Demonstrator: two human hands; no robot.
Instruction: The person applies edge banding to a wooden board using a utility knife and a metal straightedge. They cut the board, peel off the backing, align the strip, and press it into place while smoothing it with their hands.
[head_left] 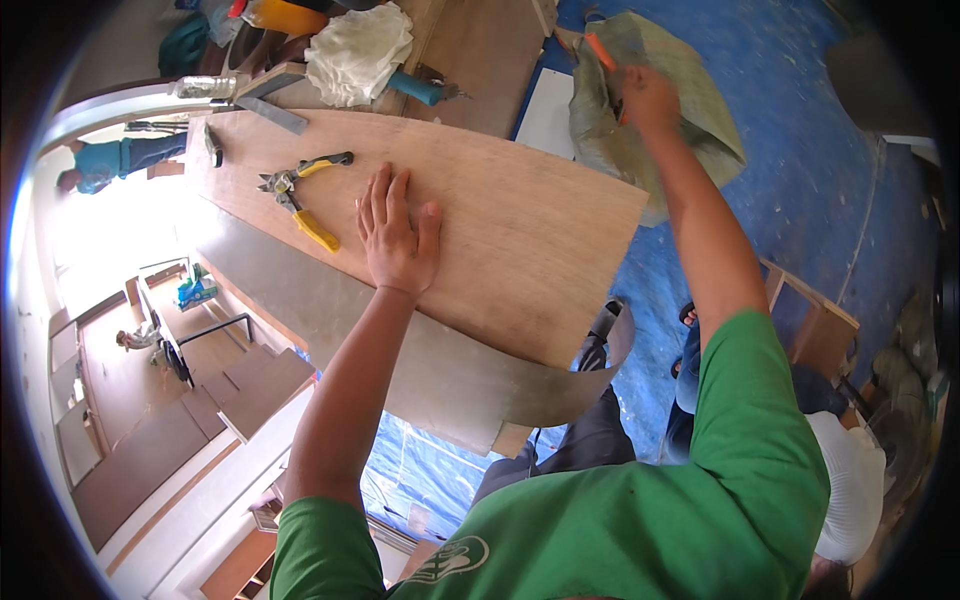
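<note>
Seemingly fetching an orange item (598,50) over the grey-green sheet (700,125) with the right hand (650,98), too blurred to tell if gripping; pressing the left hand (398,235), with spread fingers, flat on the wooden board (520,240); likely calls next for a sure grip

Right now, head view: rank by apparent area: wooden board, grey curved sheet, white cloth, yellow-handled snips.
1. Wooden board
2. Grey curved sheet, partly hidden by a forearm
3. White cloth
4. Yellow-handled snips; similar span to the cloth, but thinner
</note>
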